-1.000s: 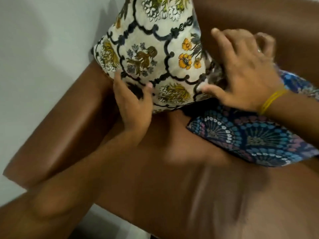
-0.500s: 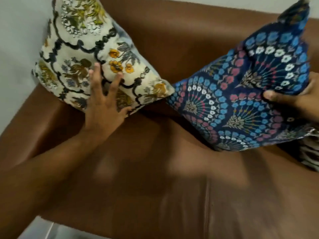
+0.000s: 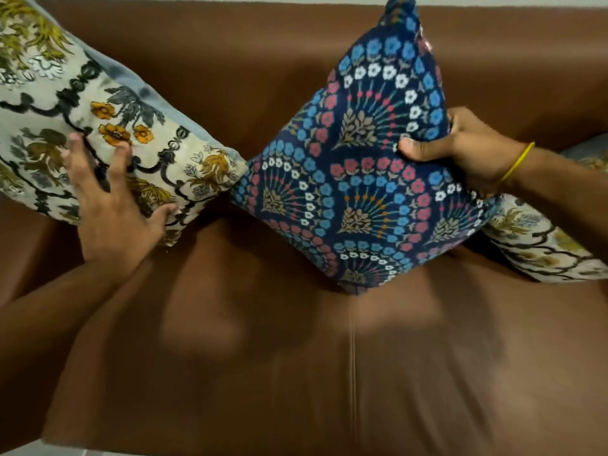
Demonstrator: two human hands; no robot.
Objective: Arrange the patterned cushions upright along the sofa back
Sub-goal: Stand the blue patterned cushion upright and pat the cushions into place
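Observation:
A cream cushion (image 3: 98,126) with yellow and grey flowers leans against the back at the sofa's left end. My left hand (image 3: 112,212) lies flat on its lower front, fingers spread. A dark blue cushion (image 3: 362,166) with blue, pink and white fan patterns stands on one corner in the middle of the seat, tilted like a diamond. My right hand (image 3: 460,146) pinches its right edge, thumb in front. The two cushions touch at their near corners. A second cream flowered cushion (image 3: 539,245) lies partly hidden behind the blue one and my right arm.
The brown leather sofa back (image 3: 246,60) runs along the top of the view. The seat (image 3: 296,357) spreads below the cushions, with a seam down its middle. The left armrest (image 3: 23,238) sits under the cream cushion.
The view has shifted right and nearer. My right hand has raised the blue cushion more upright on its corner. My left hand stays pressed on the cream cushion.

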